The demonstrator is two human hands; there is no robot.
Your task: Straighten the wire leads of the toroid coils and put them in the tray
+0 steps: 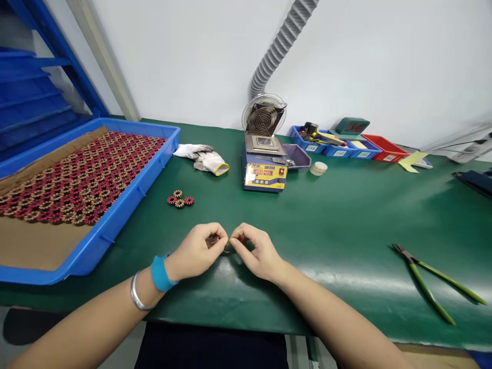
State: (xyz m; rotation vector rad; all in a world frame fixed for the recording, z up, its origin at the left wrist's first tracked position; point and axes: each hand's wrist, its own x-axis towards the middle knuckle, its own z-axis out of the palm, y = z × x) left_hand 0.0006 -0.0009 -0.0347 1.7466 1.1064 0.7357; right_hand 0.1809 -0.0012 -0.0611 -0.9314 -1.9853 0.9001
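Above the green bench mat, my left hand (202, 250) and my right hand (257, 250) meet fingertip to fingertip. Between the fingers of my left hand shows part of a small copper-coloured wound coil (212, 240), mostly hidden by the fingers. A thin wire (227, 251) runs by the fingertips, and my right thumb and index finger are pinched on it. Just beyond my left hand, several loose ring coils (179, 203), red and tan, lie in a small cluster on the mat.
Left stands a blue tray (140, 189) with rows of ring coils on cardboard. White gloves (207, 160) lie beside a solder pot (265, 171) with a fan and grey duct hose (274, 54) behind. Small bins (384, 149) line the wall. Green-handled pliers (426, 279) lie right.
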